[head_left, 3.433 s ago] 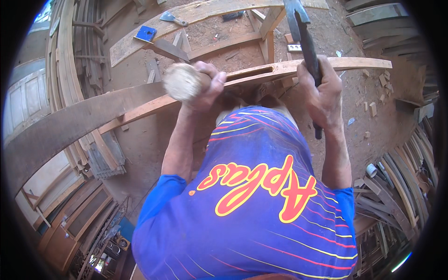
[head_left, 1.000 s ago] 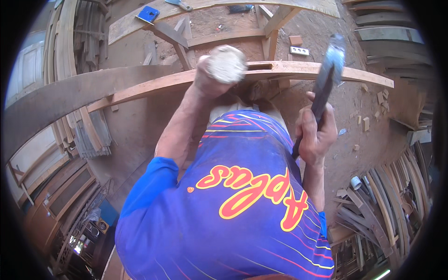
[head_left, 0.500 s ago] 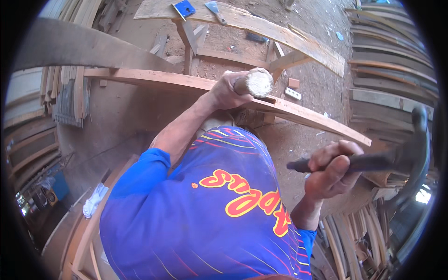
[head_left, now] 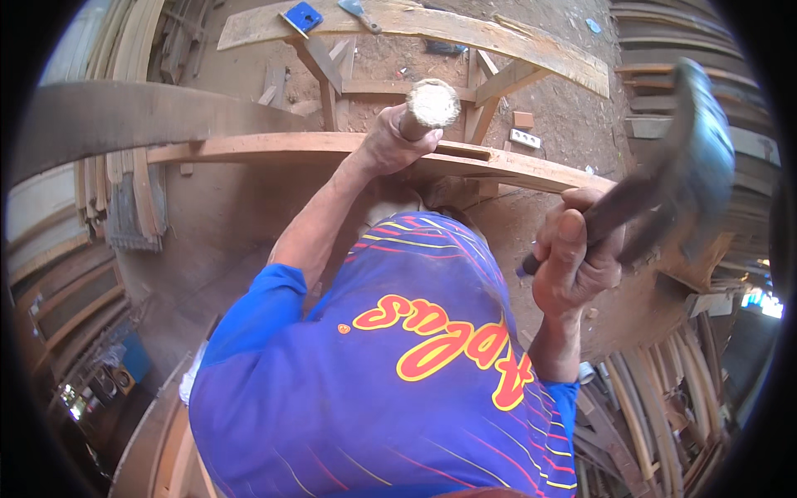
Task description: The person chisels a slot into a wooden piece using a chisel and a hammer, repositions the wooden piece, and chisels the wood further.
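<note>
My left hand (head_left: 383, 145) is wrapped round a thick, round wooden handle, seen almost end-on. Its pale struck end (head_left: 433, 103) is frayed and faces up; the lower part of this tool, likely a chisel, is hidden behind the hand. Beneath it runs a long wooden beam (head_left: 257, 146), with a narrow slot (head_left: 465, 152) cut in its top just right of the hand. Off to the right, my right hand (head_left: 577, 249) grips a claw hammer (head_left: 697, 158) by its dark handle. The hammer head is raised, close to the camera and blurred, apart from the wooden handle.
Beyond the beam stands a rough plank bench (head_left: 465, 37) bearing a blue flat piece (head_left: 300, 17) and a scraper (head_left: 359, 15). A wide board (head_left: 149, 116) juts in from the left. Timber stacks (head_left: 681, 83) line the right; a small wooden block (head_left: 523, 119) lies past the beam.
My right hand has lifted the hammer, its head now higher and further left. My left hand has shifted slightly left with the wooden handle, exposing more of the slot. The whole view has shifted a little.
</note>
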Demonstrator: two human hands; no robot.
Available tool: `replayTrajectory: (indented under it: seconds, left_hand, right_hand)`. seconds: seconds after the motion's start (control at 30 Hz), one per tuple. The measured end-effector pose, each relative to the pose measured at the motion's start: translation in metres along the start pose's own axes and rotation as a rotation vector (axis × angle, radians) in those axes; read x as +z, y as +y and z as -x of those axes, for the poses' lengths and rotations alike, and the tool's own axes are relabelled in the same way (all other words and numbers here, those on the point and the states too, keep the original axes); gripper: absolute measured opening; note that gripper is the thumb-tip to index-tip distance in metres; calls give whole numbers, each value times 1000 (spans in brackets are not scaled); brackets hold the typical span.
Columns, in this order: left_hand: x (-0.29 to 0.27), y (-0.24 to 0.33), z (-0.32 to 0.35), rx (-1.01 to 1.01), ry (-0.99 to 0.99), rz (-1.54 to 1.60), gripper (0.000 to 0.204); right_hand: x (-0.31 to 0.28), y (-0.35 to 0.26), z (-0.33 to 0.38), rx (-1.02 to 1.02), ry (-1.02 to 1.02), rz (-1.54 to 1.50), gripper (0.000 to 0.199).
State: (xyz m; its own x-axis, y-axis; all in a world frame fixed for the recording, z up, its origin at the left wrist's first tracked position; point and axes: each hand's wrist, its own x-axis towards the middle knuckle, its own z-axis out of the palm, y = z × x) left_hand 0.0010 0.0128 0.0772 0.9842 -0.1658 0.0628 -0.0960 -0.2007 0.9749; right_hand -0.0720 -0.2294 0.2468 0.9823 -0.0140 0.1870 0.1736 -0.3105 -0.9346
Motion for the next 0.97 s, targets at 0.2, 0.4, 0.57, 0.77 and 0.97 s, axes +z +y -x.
replayTrajectory:
  seconds: [0.2,0.4,0.57,0.77,0.97]
  left_hand:
    - [-11,-23,-3,143,-4,-97,19]
    - [-5,-16,0,-127,-55,54,16]
    - [-3,-8,-1,58,23,-55,19]
    - [-5,-20,2,-9,-36,263,25]
    - [-7,-10,-1,76,-18,-77,21]
  right_hand:
    - [22,19,-16,78,-538,501,24]
    - [2,-19,-24,71,-161,130,19]
    - [15,10,-26,-133,-385,518,17]
    - [19,-4,-38,156,-534,329,20]
    - [9,-29,-62,-113,-236,102,9]
